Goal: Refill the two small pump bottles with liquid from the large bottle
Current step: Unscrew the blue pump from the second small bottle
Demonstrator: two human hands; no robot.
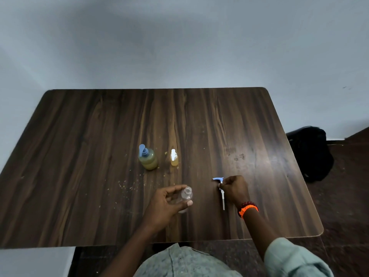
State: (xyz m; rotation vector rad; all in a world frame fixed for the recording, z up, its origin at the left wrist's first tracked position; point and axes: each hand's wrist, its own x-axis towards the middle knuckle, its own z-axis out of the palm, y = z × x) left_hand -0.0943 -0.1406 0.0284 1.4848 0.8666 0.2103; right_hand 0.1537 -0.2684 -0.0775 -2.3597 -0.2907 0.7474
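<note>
A small clear bottle stands open-necked near the table's front, and it looks empty. My left hand holds it, thumb and fingers curled round its body. Just to the right, my right hand pinches its blue-headed pump, whose white tube hangs down toward the table. Farther back stands the large bottle with yellowish liquid and a blue pump. Beside it, to the right, is a second small bottle with amber liquid and a white pump top.
The dark wood table carries small crumbs and specks between the bottles and my left hand. A black bag sits on the floor past the right edge. A pale wall lies behind the table.
</note>
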